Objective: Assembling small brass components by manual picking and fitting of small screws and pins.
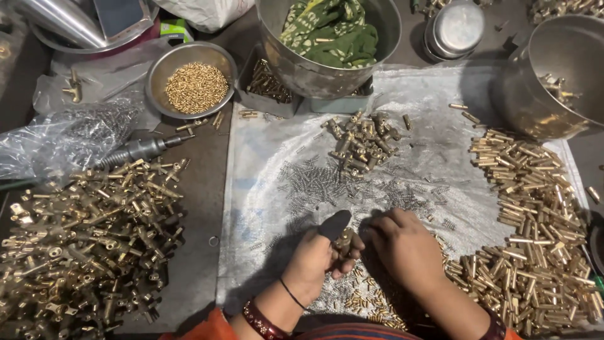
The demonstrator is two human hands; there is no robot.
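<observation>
My left hand (318,257) is closed around a small brass fitting (343,241), its thumb covered by a dark fingertip guard. My right hand (402,245) lies palm down just to the right, fingers curled and touching the fitting's end and the small steel springs (327,182) scattered on the white plastic sheet (264,157). A little heap of brass fittings (363,140) sits farther back on the sheet. Small brass pins (362,296) lie under my wrists.
A large heap of brass valve bodies (82,239) fills the left. Brass tubes (535,233) pile up on the right. At the back stand a steel bowl of brass pins (195,85), a pot with green cloth (330,31) and a big steel pot (553,75).
</observation>
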